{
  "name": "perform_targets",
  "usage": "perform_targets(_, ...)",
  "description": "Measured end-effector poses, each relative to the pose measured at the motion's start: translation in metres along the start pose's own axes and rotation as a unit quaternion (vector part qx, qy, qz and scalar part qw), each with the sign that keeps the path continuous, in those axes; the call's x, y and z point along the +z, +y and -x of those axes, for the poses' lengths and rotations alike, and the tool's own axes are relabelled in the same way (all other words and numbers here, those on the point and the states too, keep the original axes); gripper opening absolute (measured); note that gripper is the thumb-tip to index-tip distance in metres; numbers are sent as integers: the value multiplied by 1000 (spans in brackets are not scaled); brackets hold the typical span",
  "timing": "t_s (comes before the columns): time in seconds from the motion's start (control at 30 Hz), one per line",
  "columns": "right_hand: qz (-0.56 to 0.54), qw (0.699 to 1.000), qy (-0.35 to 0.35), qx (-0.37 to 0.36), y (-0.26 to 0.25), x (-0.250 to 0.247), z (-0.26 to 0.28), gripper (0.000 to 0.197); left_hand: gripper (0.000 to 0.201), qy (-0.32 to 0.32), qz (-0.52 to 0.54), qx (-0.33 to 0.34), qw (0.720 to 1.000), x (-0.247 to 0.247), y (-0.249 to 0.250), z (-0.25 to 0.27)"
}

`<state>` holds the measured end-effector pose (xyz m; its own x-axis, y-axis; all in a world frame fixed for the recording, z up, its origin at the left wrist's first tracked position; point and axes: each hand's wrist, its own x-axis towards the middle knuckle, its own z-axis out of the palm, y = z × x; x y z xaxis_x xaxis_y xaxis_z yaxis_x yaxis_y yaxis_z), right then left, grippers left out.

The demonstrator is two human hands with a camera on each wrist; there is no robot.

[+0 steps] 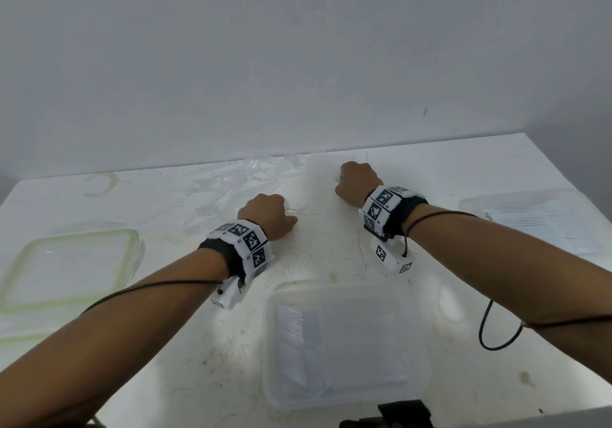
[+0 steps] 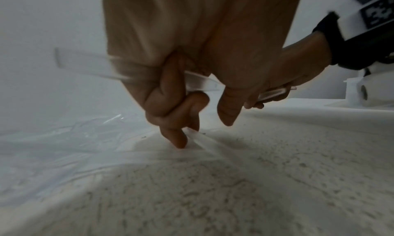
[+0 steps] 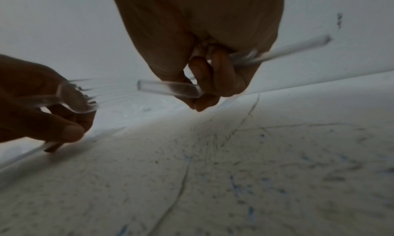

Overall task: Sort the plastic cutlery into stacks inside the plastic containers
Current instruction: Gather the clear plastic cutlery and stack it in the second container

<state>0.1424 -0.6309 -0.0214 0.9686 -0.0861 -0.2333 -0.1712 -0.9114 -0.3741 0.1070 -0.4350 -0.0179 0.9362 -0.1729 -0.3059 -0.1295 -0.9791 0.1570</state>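
Note:
A loose pile of clear plastic cutlery [image 1: 231, 179] lies at the back of the white table [image 1: 331, 245]. My left hand [image 1: 278, 217] hovers at the pile's near edge. It grips clear forks [image 3: 78, 96] across the palm, and a handle [image 2: 85, 62] sticks out sideways. Its forefinger tip touches another clear piece [image 2: 204, 142] lying on the table. My right hand [image 1: 354, 181], farther back and to the right, is curled round clear cutlery handles [image 3: 168, 88]. One long handle [image 3: 298, 49] juts out to the right.
A clear container [image 1: 414, 378] near the front edge holds a stack of cutlery on its left side. A green-rimmed container [image 1: 129, 255] stands at the left. Another container [image 1: 480, 202] with cutlery sits at the right. A black cable [image 1: 490, 328] loops beside my right forearm.

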Motion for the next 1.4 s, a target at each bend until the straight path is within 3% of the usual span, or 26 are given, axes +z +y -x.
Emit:
perform_targets(0.13,-81,996,23,-28,7,-10,8,9,19,-2,-8,5,1000,0,7,3)
perform_targets(0.17,-109,993,38,-25,11,-13,10,16,19,-2,-12,10,1000,0,8,3)
perform_targets(0.27,-190,980,57,14,18,-27,13,35,30,-1,12,25,1000,-5,9,6)
perform_targets(0.43,-329,940,46,83,30,-42,7,18,29,23,54,54,997,-31,-24,0)
perform_targets(0.67,-390,912,-20,125,28,-40,7,25,27,38,178,-29,983,-57,-72,10)
perform_targets(0.77,-398,901,-31,166,22,-37,3,30,23,56,188,-28,980,-51,-83,16)
perform_targets(0.83,-381,908,-29,173,19,-35,3,29,16,72,169,-26,983,-46,-91,16)
perform_targets(1.03,-285,954,11,92,14,-23,6,32,7,62,84,-52,993,-31,-109,21)
perform_targets(1.2,-252,965,3,77,10,-20,8,34,50,53,20,-178,982,-22,-109,30)
perform_targets(1.4,-246,966,-5,83,13,-18,10,38,57,3,84,-243,966,-17,-119,16)
